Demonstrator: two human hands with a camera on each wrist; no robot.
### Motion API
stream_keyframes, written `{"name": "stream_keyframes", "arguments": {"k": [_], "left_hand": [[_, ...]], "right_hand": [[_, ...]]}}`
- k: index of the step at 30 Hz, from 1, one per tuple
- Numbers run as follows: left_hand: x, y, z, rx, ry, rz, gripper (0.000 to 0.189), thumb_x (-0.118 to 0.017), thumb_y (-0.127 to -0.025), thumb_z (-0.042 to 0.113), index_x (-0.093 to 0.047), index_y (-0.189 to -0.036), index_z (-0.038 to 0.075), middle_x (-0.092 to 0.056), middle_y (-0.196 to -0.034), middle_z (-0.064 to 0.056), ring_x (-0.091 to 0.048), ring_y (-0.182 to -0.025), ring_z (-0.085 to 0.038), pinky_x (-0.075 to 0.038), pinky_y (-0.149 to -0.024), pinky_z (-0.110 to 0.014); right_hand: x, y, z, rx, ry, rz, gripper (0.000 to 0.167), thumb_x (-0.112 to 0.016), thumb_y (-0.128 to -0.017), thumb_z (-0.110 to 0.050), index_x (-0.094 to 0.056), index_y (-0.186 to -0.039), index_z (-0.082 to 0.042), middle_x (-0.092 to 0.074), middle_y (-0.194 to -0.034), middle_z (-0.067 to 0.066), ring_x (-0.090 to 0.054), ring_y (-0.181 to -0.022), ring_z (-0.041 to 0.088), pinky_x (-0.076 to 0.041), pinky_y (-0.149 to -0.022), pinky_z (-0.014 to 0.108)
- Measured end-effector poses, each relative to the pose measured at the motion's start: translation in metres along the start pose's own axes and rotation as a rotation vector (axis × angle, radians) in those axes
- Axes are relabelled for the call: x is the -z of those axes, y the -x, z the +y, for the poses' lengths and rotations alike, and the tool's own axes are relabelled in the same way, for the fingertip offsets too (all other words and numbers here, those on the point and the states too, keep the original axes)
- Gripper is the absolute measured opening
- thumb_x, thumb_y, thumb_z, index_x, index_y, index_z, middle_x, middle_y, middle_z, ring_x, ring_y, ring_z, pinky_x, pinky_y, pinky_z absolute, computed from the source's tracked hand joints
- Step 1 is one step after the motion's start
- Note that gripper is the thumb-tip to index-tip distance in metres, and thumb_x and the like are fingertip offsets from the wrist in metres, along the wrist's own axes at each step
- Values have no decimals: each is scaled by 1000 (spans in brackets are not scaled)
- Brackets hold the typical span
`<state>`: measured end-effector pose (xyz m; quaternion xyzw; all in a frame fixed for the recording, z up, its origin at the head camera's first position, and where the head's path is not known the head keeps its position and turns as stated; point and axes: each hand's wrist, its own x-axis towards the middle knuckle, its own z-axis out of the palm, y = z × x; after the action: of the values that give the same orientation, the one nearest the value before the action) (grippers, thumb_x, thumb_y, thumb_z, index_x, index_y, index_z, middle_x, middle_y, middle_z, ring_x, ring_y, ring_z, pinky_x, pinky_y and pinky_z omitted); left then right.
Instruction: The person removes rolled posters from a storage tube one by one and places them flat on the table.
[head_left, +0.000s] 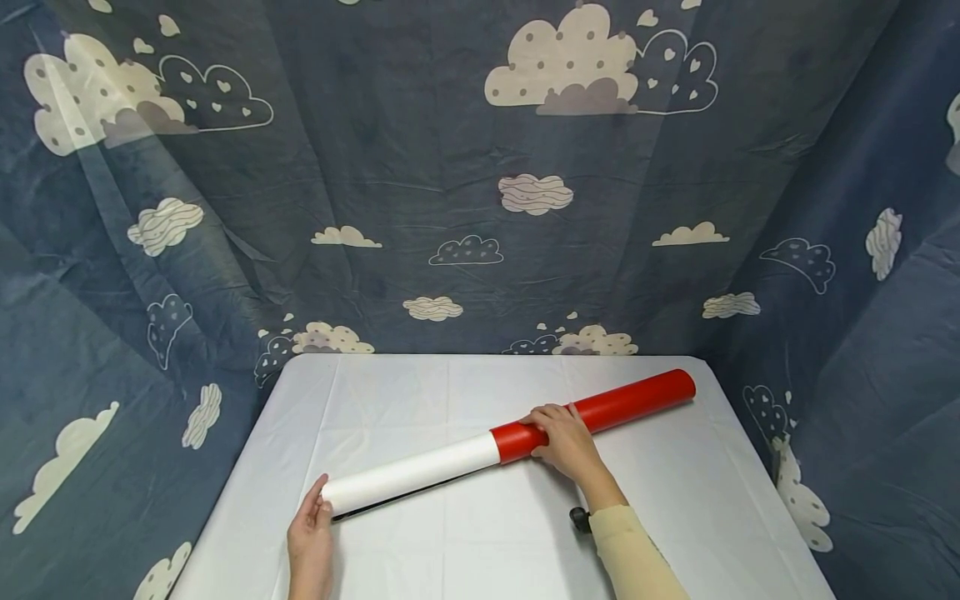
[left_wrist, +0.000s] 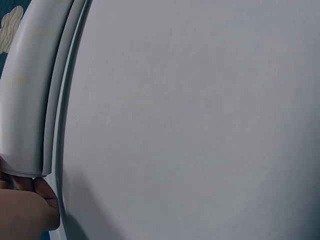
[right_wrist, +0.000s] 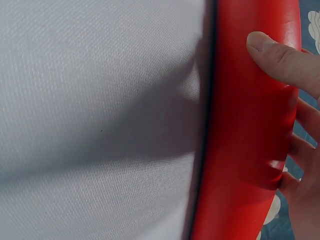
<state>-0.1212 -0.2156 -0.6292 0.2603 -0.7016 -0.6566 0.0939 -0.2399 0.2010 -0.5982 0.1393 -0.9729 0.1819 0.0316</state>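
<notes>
Roll point(head_left: 480, 452) beneath right hand point(head_left: 566, 442) gripping red section point(head_left: 633, 403); white end point(head_left: 347, 493) held by left hand point(head_left: 311, 535).

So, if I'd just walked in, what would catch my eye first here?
Probably the bright red tube, lying aslant on the right side of the white table, with the person's right hand gripping it. Next, the white roll continuing its line toward the near left, its end held by the left hand. Behind the table hangs a dark blue cloth printed with pale clouds.
</notes>
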Motion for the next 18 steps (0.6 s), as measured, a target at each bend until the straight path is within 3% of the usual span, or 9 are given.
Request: {"name": "stream_keyframes", "arguments": {"k": [5,10,14,18], "left_hand": [[5,-3,-1,11,-10,3,50,-49,-110,3,-51,-158,12,-53,-137,1,-46,-118,8,-38,-91,3],[10,-6,-2,40,-38,10,51,-47,-111,5,-48,-160,16,-47,-157,-10,-43,-144,-12,-39,-101,-1],[15,-9,-1,59,-47,3,51,-45,-112,6,-45,-162,17,-36,-170,-14,-32,-158,-28,-36,-123,-19],[20,-11,0,64,-51,0,52,-43,-112,6,-43,-163,16,-33,-173,-14,-30,-160,-32,-31,-130,-34]], "right_hand": [[0,0,0,10,0,12,56,-96,-77,-17,-73,-127,-25,-70,-135,5,-56,-137,30,-28,-127,67],[0,0,0,11,14,7,56,-96,-77,-18,-73,-128,-25,-70,-136,6,-57,-137,31,-28,-127,67],[1,-1,-1,5,13,5,57,-96,-77,-17,-73,-129,-24,-70,-137,7,-56,-138,32,-28,-127,68],[2,0,-1,0,3,0,57,-96,-77,-16,-74,-129,-23,-70,-137,8,-56,-139,33,-27,-127,69]]}}
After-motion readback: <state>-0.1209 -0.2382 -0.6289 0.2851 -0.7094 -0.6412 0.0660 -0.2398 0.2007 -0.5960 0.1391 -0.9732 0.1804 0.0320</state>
